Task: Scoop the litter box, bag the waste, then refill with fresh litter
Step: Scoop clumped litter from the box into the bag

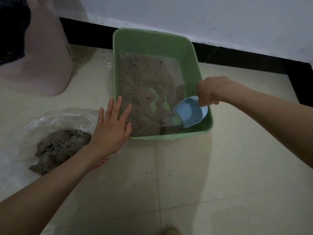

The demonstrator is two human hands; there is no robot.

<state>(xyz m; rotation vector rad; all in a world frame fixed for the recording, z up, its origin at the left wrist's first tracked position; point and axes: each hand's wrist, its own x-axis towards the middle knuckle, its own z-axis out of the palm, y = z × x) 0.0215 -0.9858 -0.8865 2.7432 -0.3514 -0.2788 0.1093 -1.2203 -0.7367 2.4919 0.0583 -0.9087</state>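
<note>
While the right hand [209, 92] grips the blue scoop [191, 112] at the near right corner of the green litter box [152, 39], grey litter [145, 82] shows bare green streaks | left hand [110, 131] flat, fingers spread, at its near left rim | scoop handle hidden in fist | clear bag [50, 119] of clumps left, red print unreadable

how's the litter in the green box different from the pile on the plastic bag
The litter in the box is spread flat and looks loose, pale and fine; the pile on the bag is heaped, darker and clumped.
The box litter sits inside the green box, with the right hand holding the blue scoop in it; the pile lies outside on the clear bag, beside the left hand.
Both are grey-brown and granular.
</note>
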